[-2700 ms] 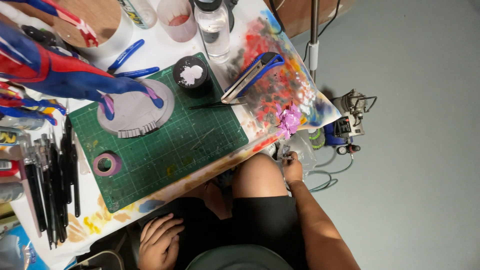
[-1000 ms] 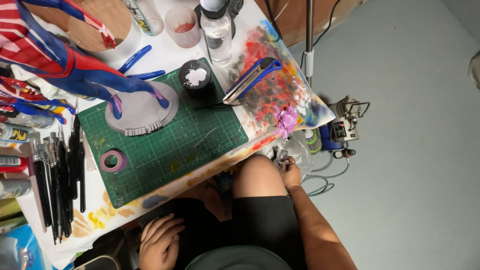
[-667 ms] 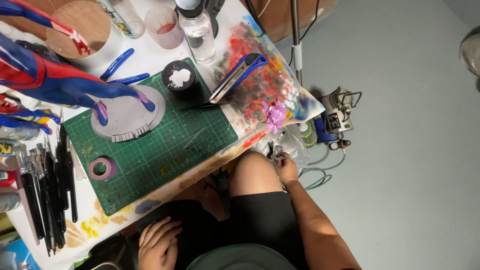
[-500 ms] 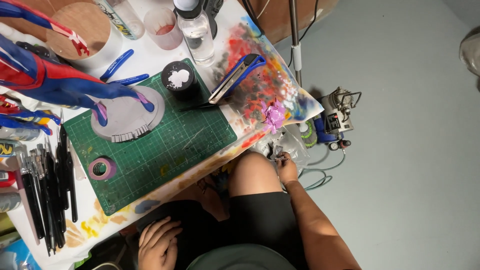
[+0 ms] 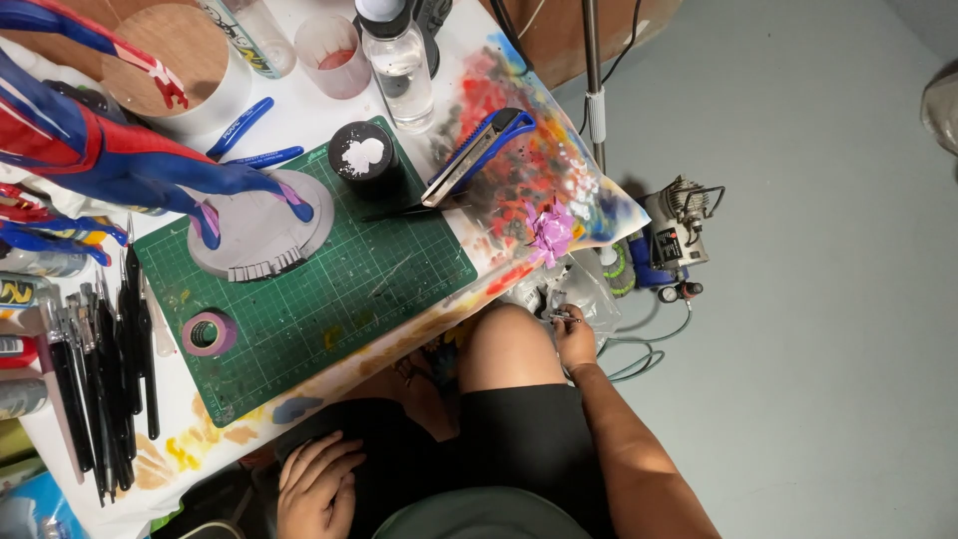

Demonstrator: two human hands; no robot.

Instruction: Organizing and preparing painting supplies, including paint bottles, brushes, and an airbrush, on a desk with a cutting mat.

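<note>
My right hand (image 5: pixel 574 337) hangs beside my right knee, below the table's edge, with its fingers closed on a small metal tool (image 5: pixel 561 317). It is next to a clear plastic bag (image 5: pixel 584 289). My left hand (image 5: pixel 314 486) rests on my lap in black shorts, fingers loosely apart and holding nothing. Above them on the table lies a green cutting mat (image 5: pixel 329 289). On the mat, a red and blue figure (image 5: pixel 120 165) stands on a round grey base (image 5: pixel 254 235).
On the mat are a purple tape roll (image 5: pixel 207 332) and a black jar (image 5: pixel 364 160). A blue utility knife (image 5: pixel 479 150) lies on paint-stained paper. Brushes (image 5: pixel 100 389) line the left. A bottle (image 5: pixel 399 65) and a cup (image 5: pixel 334 55) stand behind. A small compressor (image 5: pixel 679 235) sits on the floor.
The view has shifted a little over the table. My right hand stays by the knee and my left hand stays on my lap.
</note>
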